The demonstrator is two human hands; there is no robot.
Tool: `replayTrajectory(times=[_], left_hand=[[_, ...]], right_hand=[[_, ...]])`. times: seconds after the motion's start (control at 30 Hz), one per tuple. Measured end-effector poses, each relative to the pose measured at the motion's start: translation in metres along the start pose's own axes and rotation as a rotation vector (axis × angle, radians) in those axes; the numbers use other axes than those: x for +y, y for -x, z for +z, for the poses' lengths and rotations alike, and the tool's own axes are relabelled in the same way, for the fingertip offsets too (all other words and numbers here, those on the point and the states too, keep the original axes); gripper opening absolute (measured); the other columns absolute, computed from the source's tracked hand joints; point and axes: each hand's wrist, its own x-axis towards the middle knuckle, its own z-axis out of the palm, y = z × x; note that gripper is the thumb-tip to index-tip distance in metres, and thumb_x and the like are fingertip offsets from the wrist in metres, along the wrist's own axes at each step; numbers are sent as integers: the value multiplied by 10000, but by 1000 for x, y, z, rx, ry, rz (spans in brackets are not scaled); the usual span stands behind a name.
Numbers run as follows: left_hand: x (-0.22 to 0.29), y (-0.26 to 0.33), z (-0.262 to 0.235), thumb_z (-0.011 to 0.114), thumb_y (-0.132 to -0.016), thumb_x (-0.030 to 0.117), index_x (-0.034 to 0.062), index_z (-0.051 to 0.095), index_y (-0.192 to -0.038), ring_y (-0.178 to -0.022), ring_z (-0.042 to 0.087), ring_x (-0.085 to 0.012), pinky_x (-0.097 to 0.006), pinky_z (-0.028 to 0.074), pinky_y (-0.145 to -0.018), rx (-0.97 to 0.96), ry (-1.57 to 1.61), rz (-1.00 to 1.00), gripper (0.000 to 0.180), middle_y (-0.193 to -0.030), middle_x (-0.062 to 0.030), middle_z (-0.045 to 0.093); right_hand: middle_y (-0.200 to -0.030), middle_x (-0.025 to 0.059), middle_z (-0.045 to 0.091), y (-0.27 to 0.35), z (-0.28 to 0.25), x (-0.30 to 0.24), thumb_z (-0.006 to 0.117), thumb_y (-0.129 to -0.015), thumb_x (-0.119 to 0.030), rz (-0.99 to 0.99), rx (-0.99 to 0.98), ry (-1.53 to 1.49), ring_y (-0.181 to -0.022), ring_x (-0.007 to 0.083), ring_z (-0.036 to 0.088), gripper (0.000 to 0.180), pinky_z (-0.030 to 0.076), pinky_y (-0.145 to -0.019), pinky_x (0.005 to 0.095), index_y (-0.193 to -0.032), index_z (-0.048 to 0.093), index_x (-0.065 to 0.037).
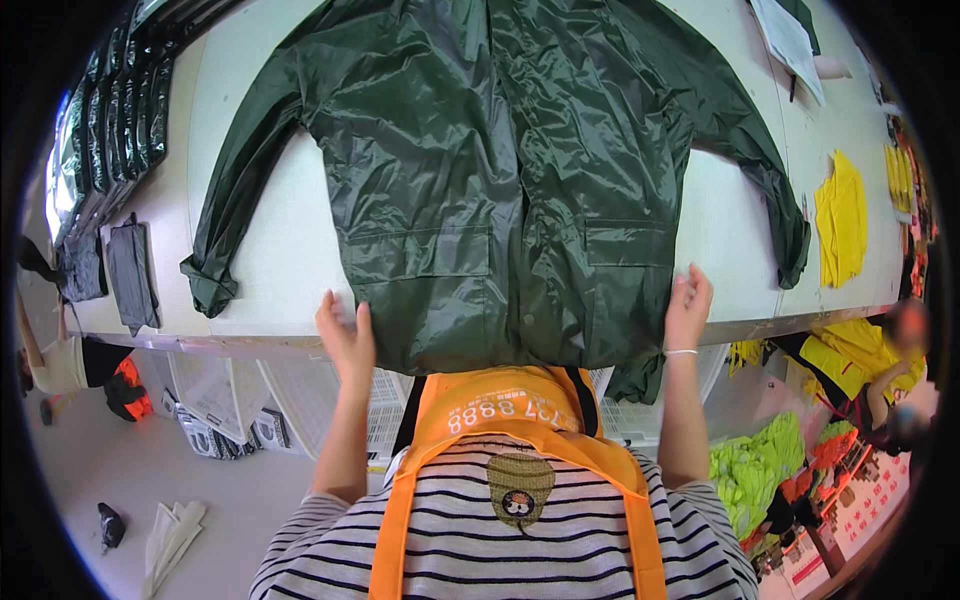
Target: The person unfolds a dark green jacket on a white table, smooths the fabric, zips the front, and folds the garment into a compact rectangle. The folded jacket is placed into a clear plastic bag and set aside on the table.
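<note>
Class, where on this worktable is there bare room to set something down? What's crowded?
Bare worktable shows on both sides of the green jacket, between body and sleeves, and between the left sleeve and the dark folded piece. Stacked dark packages crowd the far left.

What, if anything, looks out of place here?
A dark green piece dangles below the jacket's hem near the right hand, breaking its line; a white strip lies on the floor, lower left, perhaps dropped.

Yellow folded fabric (841,220) lies R on white table (300,215), glossy black plastic pkgs (122,120) stacked L, lime-green cloth heap (758,470) down R!
</note>
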Motion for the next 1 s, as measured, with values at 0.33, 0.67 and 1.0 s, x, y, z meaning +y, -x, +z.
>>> replayTrajectory(times=[0.33, 0.67, 1.0], left_hand=[[2, 12, -36, 475, -940, 90, -58, 520, -1152, -1013, 520, -128, -238, 381, -914, -385, 548, -366, 263, -1135, -80, 584], [-14, 6, -61, 639, -889, 175, -15, 603, -847, -680, 552, -97, -232, 441, -652, -437, 310, -403, 198, -752, -3, 621], [-14, 31, -70, 554, -947, 252, 1, 586, -1039, -723, 564, -180, -304, 458, -673, -280, 619, -518, 269, -866, -43, 631]], right_hand=[[-1017, 42, 621, 4, -46, 7, 489, -969, -204, 240, -549, -444, -914, 118, 533, 270, 432, -829, 253, -1111, 572, 10], [-1267, 116, 545, -27, -75, 19, 622, -889, -155, 658, -1323, -834, -1149, 204, 528, 475, 409, -992, 343, -1290, 456, 38], [-1063, 73, 621, -15, -96, 35, 634, -897, -216, 367, -861, -612, -936, 117, 567, 381, 460, -851, 289, -1163, 520, 32]])
